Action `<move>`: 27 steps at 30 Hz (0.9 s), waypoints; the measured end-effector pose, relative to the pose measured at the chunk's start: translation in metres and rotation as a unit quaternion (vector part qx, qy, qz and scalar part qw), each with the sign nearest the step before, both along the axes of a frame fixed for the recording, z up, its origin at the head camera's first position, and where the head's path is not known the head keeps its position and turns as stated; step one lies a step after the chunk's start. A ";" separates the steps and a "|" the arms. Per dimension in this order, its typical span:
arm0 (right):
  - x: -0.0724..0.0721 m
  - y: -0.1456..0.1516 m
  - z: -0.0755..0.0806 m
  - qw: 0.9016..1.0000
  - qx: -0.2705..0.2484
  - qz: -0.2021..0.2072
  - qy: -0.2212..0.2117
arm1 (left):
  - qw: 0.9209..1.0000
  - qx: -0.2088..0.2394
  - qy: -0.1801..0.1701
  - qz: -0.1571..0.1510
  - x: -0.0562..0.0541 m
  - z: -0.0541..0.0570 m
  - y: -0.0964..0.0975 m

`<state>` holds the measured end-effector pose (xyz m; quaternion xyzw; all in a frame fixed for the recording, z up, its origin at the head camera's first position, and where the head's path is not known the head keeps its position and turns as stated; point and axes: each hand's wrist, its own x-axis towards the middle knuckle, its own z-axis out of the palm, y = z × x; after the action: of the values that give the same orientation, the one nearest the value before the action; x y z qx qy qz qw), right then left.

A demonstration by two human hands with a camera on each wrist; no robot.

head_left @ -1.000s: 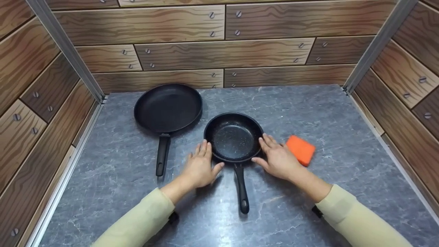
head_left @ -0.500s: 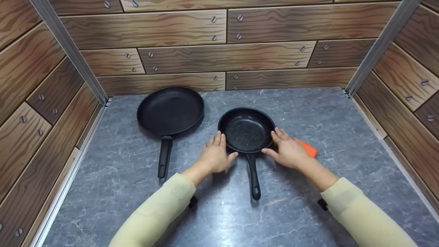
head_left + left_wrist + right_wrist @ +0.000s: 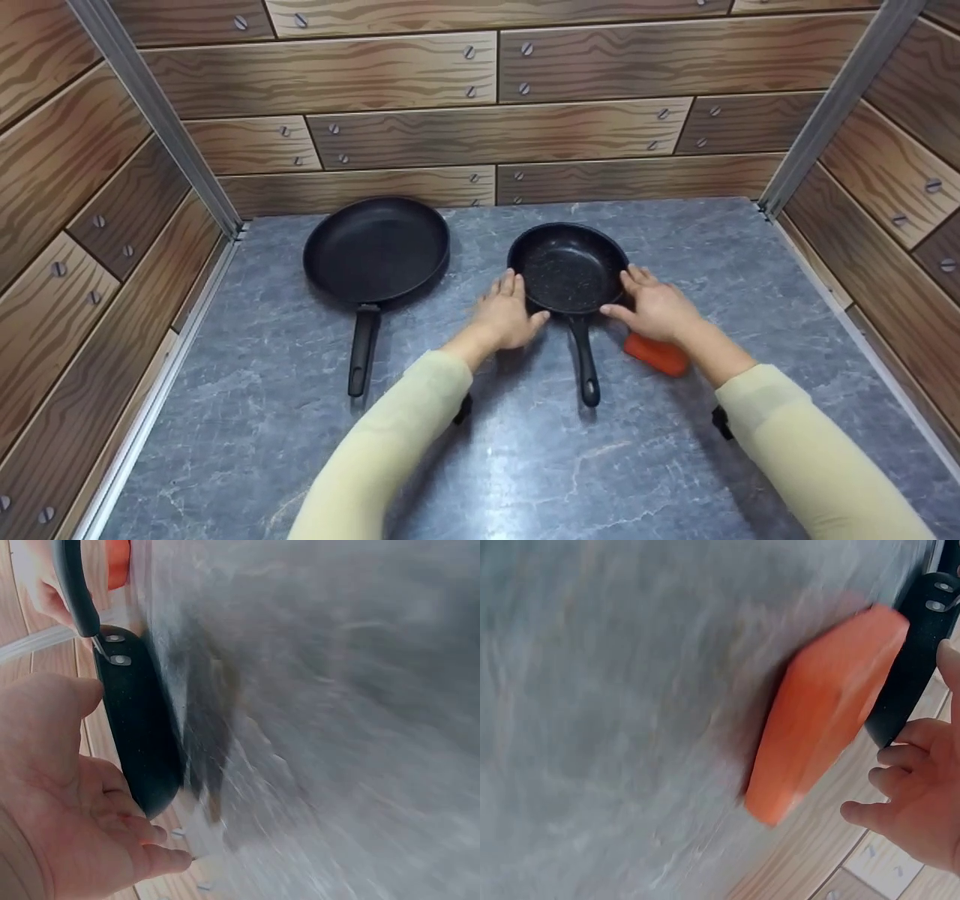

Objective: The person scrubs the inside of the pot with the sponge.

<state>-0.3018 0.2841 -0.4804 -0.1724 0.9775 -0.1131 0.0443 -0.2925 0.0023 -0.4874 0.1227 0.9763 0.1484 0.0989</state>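
A small black frying pan (image 3: 568, 274) with a speckled inside sits on the grey marbled table, its handle toward the person. My left hand (image 3: 504, 313) lies against the pan's left side with straight fingers, thumb by the near rim. On the opposite side my right hand (image 3: 660, 306) touches the rim, fingers extended and thumb close to the handle. In the left wrist view, the pan's dark outer wall (image 3: 139, 727) stands beside the palm. An orange sponge (image 3: 655, 355) lies below the right hand, which partly covers it; the right wrist view shows the sponge (image 3: 825, 709) more fully.
A larger black frying pan (image 3: 379, 251) rests at the back left, its handle pointing to the front. Wood-patterned walls (image 3: 405, 131) enclose the grey table (image 3: 247, 420) at the back and both sides, with metal posts at the corners.
Both hands have moved the small pan to the right and toward the back. The right hand now passes over the sponge. The large pan stays where it was on the table.
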 end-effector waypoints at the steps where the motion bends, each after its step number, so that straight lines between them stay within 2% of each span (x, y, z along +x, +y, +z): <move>1: -0.003 0.003 0.000 1.000 0.000 -0.002 -0.006 | 1.000 -0.002 0.000 -0.001 -0.004 0.000 0.003; 11: -0.030 0.019 0.006 0.999 -0.003 -0.023 -0.043 | 1.000 -0.009 0.006 -0.005 -0.032 0.004 0.020; 16: -0.043 0.024 0.006 0.998 -0.005 -0.025 -0.059 | 1.000 -0.015 0.003 -0.006 -0.042 0.006 0.024; 27: -0.063 0.034 0.009 0.998 -0.004 -0.012 -0.058 | 1.000 -0.014 -0.012 -0.006 -0.059 0.008 0.035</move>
<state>-0.3651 0.3181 -0.4715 -0.1538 0.9749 -0.1268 0.0987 -0.3518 0.0369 -0.4798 0.1254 0.9762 0.1356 0.1136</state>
